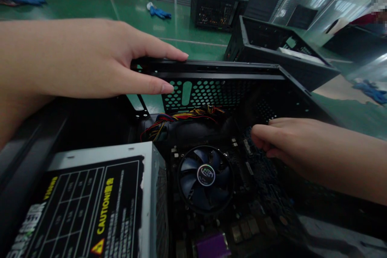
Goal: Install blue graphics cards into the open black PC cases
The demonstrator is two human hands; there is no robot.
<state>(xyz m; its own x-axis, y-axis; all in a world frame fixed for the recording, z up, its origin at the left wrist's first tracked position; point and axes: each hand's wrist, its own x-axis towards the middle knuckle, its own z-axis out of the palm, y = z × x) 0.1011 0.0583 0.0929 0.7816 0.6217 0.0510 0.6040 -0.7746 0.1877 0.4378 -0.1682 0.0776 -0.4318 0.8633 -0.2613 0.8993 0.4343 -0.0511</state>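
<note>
An open black computer case (pixel 229 70) lies in front of me. My left hand (pixel 90 58) rests on its far top rail, fingers stretched out flat along the edge. My right hand (pixel 281 141) reaches in from the right, its fingers curled down onto the blue motherboard (pixel 266 177) beside the round cooler fan (pixel 205 175). What the fingertips pinch, if anything, is hidden. A silver power supply (pixel 99 201) with a black caution label sits at the lower left, and its coloured wires (pixel 181 117) run behind the fan.
Several more black cases (pixel 278 44) stand on the green floor behind. Blue gloves (pixel 159 11) lie at the back, and blue cloth (pixel 370 90) at the right. A person's red sleeve (pixel 365 19) shows at the far right.
</note>
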